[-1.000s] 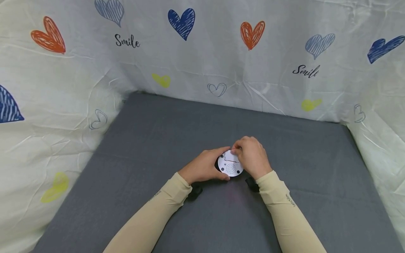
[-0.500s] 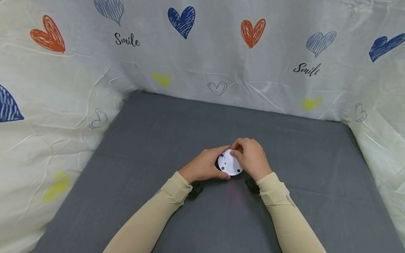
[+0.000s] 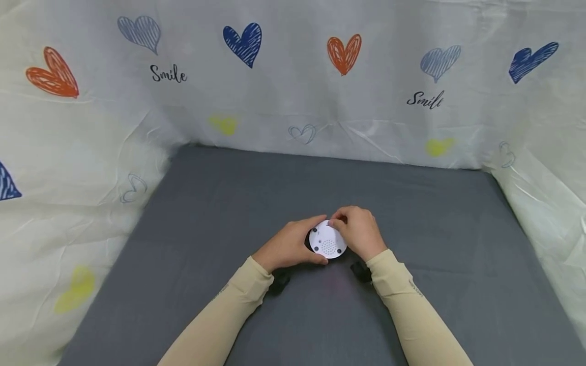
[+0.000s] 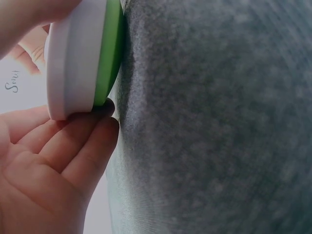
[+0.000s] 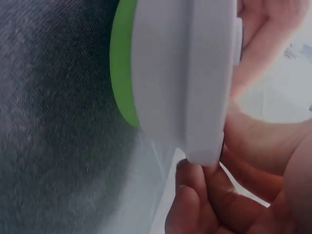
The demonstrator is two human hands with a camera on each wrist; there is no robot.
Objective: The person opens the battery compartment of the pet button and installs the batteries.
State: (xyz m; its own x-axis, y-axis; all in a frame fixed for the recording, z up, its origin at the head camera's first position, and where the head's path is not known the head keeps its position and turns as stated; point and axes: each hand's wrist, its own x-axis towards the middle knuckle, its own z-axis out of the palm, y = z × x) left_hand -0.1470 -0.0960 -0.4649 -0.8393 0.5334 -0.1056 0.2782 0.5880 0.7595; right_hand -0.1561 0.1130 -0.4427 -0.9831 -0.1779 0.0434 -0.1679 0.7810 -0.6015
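A round white device [image 3: 327, 244] with small dark feet and a patch of small holes on its upturned back sits at the table's middle. Its lower rim is a green band [image 4: 110, 53], close to the grey cloth. My left hand [image 3: 293, 244] grips it from the left, thumb at the near edge and fingers round the far edge. From the upper right, my right hand [image 3: 361, 231] pinches the device's far edge, thumb [image 5: 258, 141] on the back and curled fingers at the rim. The right thumb covers part of the back.
Grey cloth [image 3: 229, 193] covers the table. White sheeting [image 3: 284, 91] printed with hearts and "Smile" hangs behind and at both sides. Dark wrist cameras sit under both wrists, such as the right one [image 3: 361, 272].
A dark line across the device's back, visible one second ago, no longer shows; the back looks flush under my right thumb. The head view has shifted slightly. Both hands keep their hold.
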